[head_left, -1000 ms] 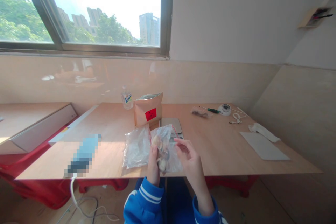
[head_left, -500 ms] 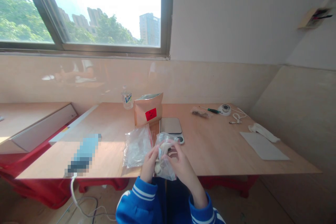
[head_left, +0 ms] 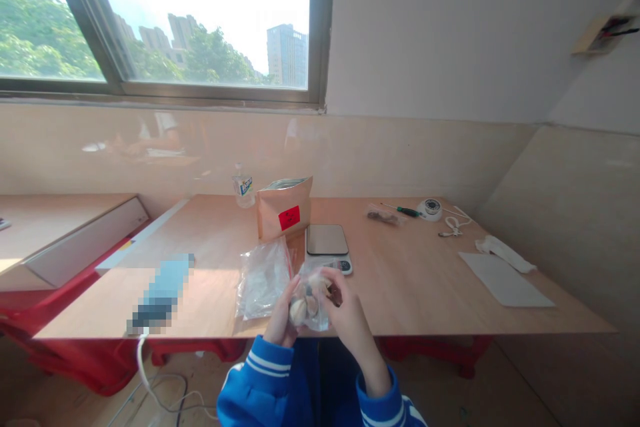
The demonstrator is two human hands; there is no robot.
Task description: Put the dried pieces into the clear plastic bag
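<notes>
Both hands hold a small clear plastic bag (head_left: 309, 303) of pale, rounded pieces at the near edge of the wooden table (head_left: 425, 293). My left hand (head_left: 281, 317) pinches the bag's left side. My right hand (head_left: 345, 310) is closed over its top right. A stack of clear bags (head_left: 263, 279) lies flat just left of them. Behind the hands sits a small kitchen scale (head_left: 327, 243) with a bare platform. A brown paper pouch (head_left: 283, 216) with a red label stands behind the stack.
A small bottle (head_left: 243, 187) stands by the wall. At the back right lie a small filled bag (head_left: 383, 215), a green screwdriver (head_left: 400, 210), a round white device (head_left: 430, 208) and a white cord (head_left: 453, 225). A white sheet (head_left: 505, 278) lies far right. A blurred blue object (head_left: 160, 290) lies left.
The bag was held up and spread wide a second ago. Both hands have drawn it down toward the table edge and gathered it smaller, uncovering the scale behind.
</notes>
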